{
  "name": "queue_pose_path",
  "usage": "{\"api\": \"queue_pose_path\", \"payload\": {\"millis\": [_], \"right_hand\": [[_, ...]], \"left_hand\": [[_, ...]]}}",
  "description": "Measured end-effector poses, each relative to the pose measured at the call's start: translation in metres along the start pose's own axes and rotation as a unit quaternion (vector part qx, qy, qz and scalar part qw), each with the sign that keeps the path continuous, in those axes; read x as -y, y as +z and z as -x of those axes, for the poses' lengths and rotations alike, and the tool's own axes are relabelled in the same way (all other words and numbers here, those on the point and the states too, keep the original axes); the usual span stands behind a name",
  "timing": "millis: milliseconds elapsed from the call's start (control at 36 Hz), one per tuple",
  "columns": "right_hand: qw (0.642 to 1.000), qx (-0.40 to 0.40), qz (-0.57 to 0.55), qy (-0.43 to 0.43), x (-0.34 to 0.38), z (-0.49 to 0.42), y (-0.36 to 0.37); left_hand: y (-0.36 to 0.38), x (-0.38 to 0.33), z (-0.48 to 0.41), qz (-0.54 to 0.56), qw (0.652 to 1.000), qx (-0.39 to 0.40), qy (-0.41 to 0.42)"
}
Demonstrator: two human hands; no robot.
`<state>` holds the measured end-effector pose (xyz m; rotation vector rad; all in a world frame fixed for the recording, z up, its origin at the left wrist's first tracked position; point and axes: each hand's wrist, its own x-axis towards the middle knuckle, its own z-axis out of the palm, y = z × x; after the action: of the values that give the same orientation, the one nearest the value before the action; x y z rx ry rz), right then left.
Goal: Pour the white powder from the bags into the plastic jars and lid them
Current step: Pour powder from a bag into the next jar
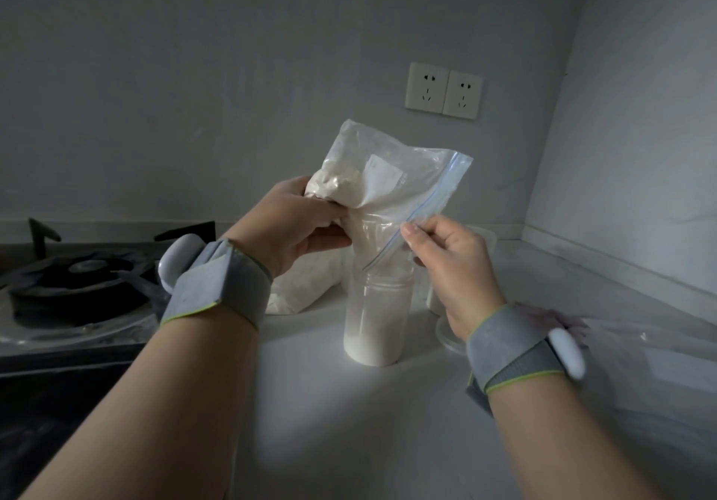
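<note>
Pouring now: left hand (pixel 306 224) clutches the bag (pixel 388 185), jar (pixel 378 317) at its six o'clock; right hand (pixel 446 262) pinches the zip edge (pixel 438 192), likely steering powder (pixel 372 344).

The pale counter (pixel 349 422) carries an upright plastic jar (pixel 378 321) partly filled with white powder, a full bag of powder (pixel 302 286) lying just behind it, a clear lid (pixel 446 334) beside it on the right, a crumpled clear bag (pixel 620 340) farther right, and a gas stove (pixel 77 286) at the left.
</note>
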<state>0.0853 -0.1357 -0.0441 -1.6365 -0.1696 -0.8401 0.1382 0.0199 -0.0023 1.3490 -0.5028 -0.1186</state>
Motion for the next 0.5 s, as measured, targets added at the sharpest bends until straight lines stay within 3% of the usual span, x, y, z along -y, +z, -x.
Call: {"api": "queue_pose_path", "payload": {"millis": [500], "right_hand": [[1.000,-0.005,-0.009,0.009,0.0002,-0.0006,0.0009]], "left_hand": [[0.0009,-0.0005,-0.0009,0.011,1.000,0.007,0.001]]}}
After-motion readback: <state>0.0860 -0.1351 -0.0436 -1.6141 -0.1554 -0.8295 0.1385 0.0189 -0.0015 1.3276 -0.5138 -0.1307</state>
